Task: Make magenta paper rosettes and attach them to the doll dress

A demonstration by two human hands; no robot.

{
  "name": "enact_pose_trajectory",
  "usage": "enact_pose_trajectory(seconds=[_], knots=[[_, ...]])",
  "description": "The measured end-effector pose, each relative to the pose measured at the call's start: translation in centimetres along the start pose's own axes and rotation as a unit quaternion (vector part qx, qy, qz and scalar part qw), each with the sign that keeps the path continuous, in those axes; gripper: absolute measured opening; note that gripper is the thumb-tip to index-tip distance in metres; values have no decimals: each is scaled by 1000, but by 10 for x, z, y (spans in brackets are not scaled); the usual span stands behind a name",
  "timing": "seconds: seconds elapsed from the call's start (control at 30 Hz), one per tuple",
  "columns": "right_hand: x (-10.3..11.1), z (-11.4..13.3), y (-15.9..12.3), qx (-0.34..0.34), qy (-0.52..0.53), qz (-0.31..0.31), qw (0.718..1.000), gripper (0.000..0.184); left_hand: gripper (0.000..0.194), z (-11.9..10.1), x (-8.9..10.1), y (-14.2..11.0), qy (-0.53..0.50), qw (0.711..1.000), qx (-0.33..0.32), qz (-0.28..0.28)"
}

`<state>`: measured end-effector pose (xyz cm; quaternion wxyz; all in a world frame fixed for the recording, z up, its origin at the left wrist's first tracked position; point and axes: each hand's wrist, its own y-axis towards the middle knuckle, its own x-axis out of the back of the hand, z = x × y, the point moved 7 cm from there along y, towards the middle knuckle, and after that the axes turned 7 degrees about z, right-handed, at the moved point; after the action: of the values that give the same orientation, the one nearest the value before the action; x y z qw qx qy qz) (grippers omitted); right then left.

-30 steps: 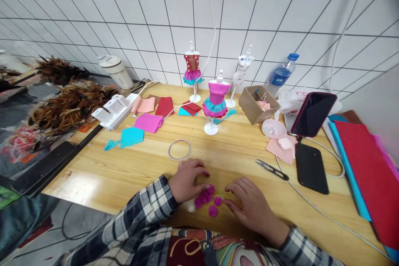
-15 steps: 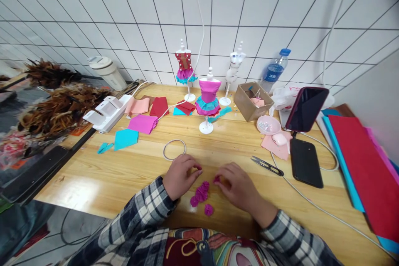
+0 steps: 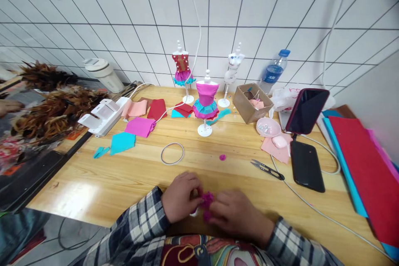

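Observation:
Several small gathered magenta fabric rosettes [image 3: 207, 198] lie close together at the front of the table, between my hands and partly covered by them. My left hand [image 3: 181, 199] is curled, thumb and forefinger pinched at the left edge of these rosettes. A small white patch shows under its thumb; I cannot make out what it is. On the right, my right hand [image 3: 237, 212] is bent over the cluster, its fingers touching it but smeared by motion. Farther back, a single magenta rosette [image 3: 222, 157] lies by itself.
A mini mannequin in a magenta dress [image 3: 206, 95] stands ahead, two more behind it. Fabric pieces [image 3: 123, 143] and a metal ring [image 3: 172, 153] lie left. Thread snips [image 3: 267, 169], a phone [image 3: 307, 166], a pink bowl [image 3: 268, 127] and a cardboard box [image 3: 246, 108] are right.
My right hand has set one rosette down farther back on the table and moved back toward me to the cluster. My left hand has come down to the rosettes too.

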<state>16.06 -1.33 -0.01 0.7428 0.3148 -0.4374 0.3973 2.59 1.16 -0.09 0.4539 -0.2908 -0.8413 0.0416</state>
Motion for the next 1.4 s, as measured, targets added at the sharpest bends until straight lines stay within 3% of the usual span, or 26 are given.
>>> enact_pose_trajectory(seconds=[0.07, 0.17, 0.3, 0.4, 0.47, 0.53, 0.63, 0.7, 0.73, 0.77, 0.83, 0.87, 0.93, 1.07, 1.27, 1.4], knots=[[-10, 17, -2, 40, -11, 35, 999, 19, 10, 5, 6, 4, -67, 997, 12, -30], [-17, 21, 1, 26, -18, 51, 998, 19, 12, 11, 17, 17, -186, 980, 27, -62], [-15, 12, 3, 5, -18, 35, 999, 9, 27, 11, 28, 46, -347, 936, -18, -47], [0, -10, 1, -39, -17, -19, 999, 12, 36, 17, 38, 67, -398, 915, -40, -57], [15, -32, -2, -79, -8, -72, 994, 14, 42, 23, 46, 77, -330, 941, -24, -76], [28, -53, -5, -128, -7, -113, 985, 16, 45, 28, 59, 77, -178, 976, -15, -126], [41, -65, -10, -174, -32, -154, 972, 16, 34, 30, 74, 64, 11, 980, -19, -200], [41, -52, -9, -154, -54, -161, 973, 19, 29, 37, 76, 53, 43, 978, -10, -203], [37, -39, -5, -119, -62, -147, 980, 21, 41, 42, 75, 47, 44, 979, -6, -200], [30, -23, 1, -64, -67, -124, 988, 23, 47, 46, 77, 40, 50, 974, -1, -219], [15, 9, 12, 40, -68, -63, 995, 26, 36, 55, 84, 26, 90, 954, 24, -284], [8, 19, 18, 62, -62, -38, 995, 27, 41, 59, 87, 20, 110, 943, 37, -311], [-2, 24, 28, 40, -52, -6, 998, 27, 60, 68, 91, 12, 133, 932, 54, -332], [-13, 19, 41, 17, -33, 24, 999, 28, 29, 83, 94, 0, 147, 939, 45, -307], [-1, -17, 32, -105, -4, -36, 994, 18, 24, 96, 77, -7, 170, 966, -16, -195], [16, -33, 17, -146, 12, -70, 987, 15, 16, 96, 74, -6, 94, 967, -3, -235]])
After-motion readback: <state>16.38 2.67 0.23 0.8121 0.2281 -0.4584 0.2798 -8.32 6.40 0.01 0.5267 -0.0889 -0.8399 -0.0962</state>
